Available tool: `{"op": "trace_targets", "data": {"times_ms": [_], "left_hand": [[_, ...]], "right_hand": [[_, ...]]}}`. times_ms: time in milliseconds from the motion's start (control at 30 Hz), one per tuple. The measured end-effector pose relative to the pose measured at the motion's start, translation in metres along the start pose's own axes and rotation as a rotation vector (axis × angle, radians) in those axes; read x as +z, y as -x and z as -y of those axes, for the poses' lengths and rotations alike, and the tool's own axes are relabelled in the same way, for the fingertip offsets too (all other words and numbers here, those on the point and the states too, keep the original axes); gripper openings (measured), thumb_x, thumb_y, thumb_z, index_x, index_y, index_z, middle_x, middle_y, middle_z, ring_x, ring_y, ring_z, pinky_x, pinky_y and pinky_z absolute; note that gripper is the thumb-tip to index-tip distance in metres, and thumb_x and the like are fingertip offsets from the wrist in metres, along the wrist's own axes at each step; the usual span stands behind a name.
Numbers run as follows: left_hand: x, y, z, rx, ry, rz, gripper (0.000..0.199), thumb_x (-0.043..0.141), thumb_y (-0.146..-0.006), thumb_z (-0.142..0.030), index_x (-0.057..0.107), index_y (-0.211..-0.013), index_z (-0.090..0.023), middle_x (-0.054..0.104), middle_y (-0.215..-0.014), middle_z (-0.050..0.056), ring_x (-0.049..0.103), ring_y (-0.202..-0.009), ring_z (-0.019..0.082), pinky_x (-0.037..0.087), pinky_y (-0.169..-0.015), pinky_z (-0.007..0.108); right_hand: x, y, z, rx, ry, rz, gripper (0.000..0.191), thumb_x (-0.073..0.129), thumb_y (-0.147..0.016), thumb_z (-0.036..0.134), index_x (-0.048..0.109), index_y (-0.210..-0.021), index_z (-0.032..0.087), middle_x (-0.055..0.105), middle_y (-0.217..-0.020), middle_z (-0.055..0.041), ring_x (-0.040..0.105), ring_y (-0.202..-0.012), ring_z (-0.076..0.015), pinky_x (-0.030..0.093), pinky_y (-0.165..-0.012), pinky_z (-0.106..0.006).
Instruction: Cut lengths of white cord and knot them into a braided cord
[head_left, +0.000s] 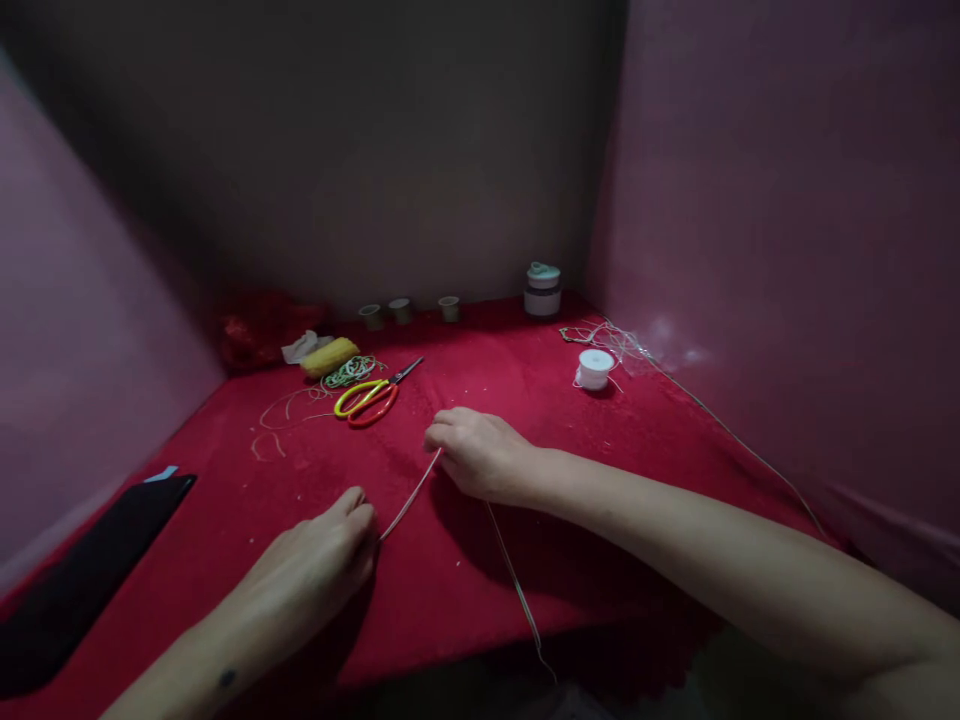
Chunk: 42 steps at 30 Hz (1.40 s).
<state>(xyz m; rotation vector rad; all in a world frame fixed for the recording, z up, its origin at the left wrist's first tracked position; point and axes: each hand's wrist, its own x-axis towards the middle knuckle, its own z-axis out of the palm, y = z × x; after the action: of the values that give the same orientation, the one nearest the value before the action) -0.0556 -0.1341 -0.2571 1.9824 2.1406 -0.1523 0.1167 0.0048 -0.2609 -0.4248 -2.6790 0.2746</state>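
A thin pale cord (411,496) runs between my two hands over the red cloth. My left hand (322,555) is closed on one part of it, fingers pinched together near the front left. Farther forward, my right hand (480,455) pinches the cord too, palm down. From beneath the right hand, doubled strands hang toward the front edge of the table and past it. The fingertips of both hands are partly hidden. Beyond the hands lie scissors (373,398) with one yellow and one red handle, blades partly apart.
Green and white cord (352,372) lies beside a yellow roll (330,357). A white spool (595,369) stands at right near tangled thread (600,338). Several small spools and a lidded jar (542,291) line the back. A black item (97,580) lies left. Walls enclose the red-covered table (495,370).
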Motion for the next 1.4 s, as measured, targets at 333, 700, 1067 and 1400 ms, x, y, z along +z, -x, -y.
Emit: {"op": "trace_targets", "data": {"times_ms": [333, 700, 1067, 1400], "left_hand": [[-0.041, -0.004, 0.026, -0.022, 0.321, -0.242, 0.014, 0.045, -0.075, -0.034, 0.047, -0.068, -0.022, 0.054, -0.056, -0.001, 0.046, -0.048, 0.013, 0.029, -0.051, 0.026], [-0.079, -0.092, 0.065, -0.166, 0.193, -0.426, 0.026, 0.040, -0.079, -0.032, 0.055, -0.097, -0.018, 0.060, -0.063, 0.000, 0.055, -0.054, 0.013, 0.040, -0.056, 0.024], [-0.048, -0.131, 0.073, -0.185, 0.030, -0.148, 0.021, 0.050, -0.068, -0.037, 0.059, -0.068, -0.018, 0.060, -0.069, 0.007, 0.055, -0.064, 0.021, 0.033, -0.053, 0.027], [-0.063, -0.078, 0.107, -0.333, 0.443, -0.051, 0.027, 0.036, -0.075, -0.036, 0.052, -0.074, -0.015, 0.045, -0.056, -0.002, 0.037, -0.044, 0.008, 0.028, -0.042, 0.022]], "right_hand": [[0.007, -0.046, 0.026, -0.020, -0.153, 0.230, 0.023, 0.050, -0.075, 0.021, 0.056, -0.096, 0.015, 0.060, -0.089, -0.0098, 0.053, -0.077, -0.0194, 0.039, -0.060, -0.028], [0.009, -0.113, -0.026, 0.596, -1.149, 0.120, 0.011, 0.053, -0.070, 0.007, 0.054, -0.060, 0.011, 0.052, -0.048, -0.0003, 0.045, -0.041, -0.0076, 0.028, -0.039, -0.019], [-0.011, -0.156, -0.059, 0.600, -1.640, -0.169, 0.016, 0.043, -0.078, 0.001, 0.054, -0.083, 0.012, 0.060, -0.062, -0.0011, 0.057, -0.050, -0.0092, 0.047, -0.058, -0.024], [-0.006, -0.184, -0.065, 0.534, -1.334, -0.151, 0.011, 0.048, -0.076, 0.002, 0.055, -0.077, 0.010, 0.061, -0.063, -0.0036, 0.056, -0.051, -0.0095, 0.045, -0.052, -0.021]]}}
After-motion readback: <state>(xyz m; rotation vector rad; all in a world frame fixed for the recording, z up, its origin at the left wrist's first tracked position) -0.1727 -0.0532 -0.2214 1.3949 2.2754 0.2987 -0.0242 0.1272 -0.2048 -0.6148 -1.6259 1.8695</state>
